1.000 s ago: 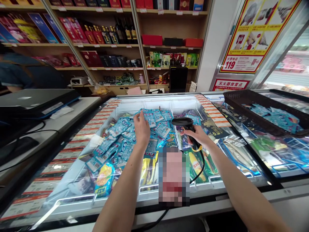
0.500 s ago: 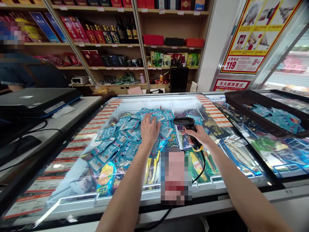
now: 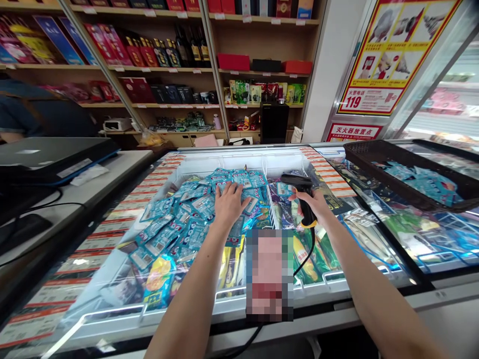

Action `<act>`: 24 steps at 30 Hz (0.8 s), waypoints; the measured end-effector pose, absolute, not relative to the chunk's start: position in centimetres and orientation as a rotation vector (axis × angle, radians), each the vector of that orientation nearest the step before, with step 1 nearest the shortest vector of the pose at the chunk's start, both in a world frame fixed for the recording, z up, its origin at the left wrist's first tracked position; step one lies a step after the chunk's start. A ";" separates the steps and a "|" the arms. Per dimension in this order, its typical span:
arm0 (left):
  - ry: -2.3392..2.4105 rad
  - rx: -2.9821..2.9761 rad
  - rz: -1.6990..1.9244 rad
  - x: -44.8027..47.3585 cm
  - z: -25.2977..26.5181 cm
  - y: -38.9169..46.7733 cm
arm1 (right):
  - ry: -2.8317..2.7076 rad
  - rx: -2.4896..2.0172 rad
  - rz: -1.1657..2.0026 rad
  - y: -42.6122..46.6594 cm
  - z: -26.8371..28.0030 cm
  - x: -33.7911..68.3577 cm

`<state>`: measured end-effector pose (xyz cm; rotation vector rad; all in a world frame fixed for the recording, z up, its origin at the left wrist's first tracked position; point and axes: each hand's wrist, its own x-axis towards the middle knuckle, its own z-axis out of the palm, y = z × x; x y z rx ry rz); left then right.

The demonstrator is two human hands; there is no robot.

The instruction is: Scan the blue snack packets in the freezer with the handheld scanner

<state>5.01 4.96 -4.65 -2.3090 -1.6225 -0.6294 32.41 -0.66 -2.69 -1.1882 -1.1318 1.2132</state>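
Note:
My left hand (image 3: 229, 203) lies palm down with its fingers spread on a heap of small blue packets (image 3: 194, 209). The heap rests on the glass top of a chest freezer (image 3: 112, 279). Wrapped round the handle of a black barcode scanner (image 3: 307, 199) is my right hand (image 3: 318, 207). The scanner's head points left, above the glass to the right of the heap. One blue packet (image 3: 285, 189) lies apart from the heap, just below the scanner's head. A black cable (image 3: 313, 249) hangs from the handle.
A dark basket (image 3: 377, 154) with more blue packets stands on the freezer to the right. A pixelated upright object (image 3: 267, 274) is at the front edge. On the left are a counter (image 3: 136, 162) with a black device (image 3: 56, 154) and a person's sleeve (image 3: 41, 109). Shelves (image 3: 198, 70) line the back.
My right hand has turned the scanner, so its head now shows from the side, and the packet below it is more visible. My left hand has shifted slightly on the heap.

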 end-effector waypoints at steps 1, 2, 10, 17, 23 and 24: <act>-1.621 -2.298 -0.621 5.0 -4.6 5.0 | -1.122 -1.195 1.202 -0.5 -2.9 32.7; -1.611 -2.296 -0.613 5.1 -4.6 5.0 | -1.116 -1.206 1.195 -0.3 -3.1 33.0; -1.517 -2.629 -0.633 8.8 -3.9 5.4 | -1.087 -1.247 1.148 0.2 -3.5 34.2; -1.561 -2.880 -0.785 14.2 -3.6 8.0 | -1.021 -1.235 1.101 0.2 -3.0 34.8; -1.524 -2.941 -0.760 19.0 -4.4 10.7 | -1.007 -1.248 1.095 0.1 -2.2 34.7; -1.485 -2.964 -0.707 19.5 -4.5 11.0 | -1.010 -1.245 1.094 0.1 -2.2 34.7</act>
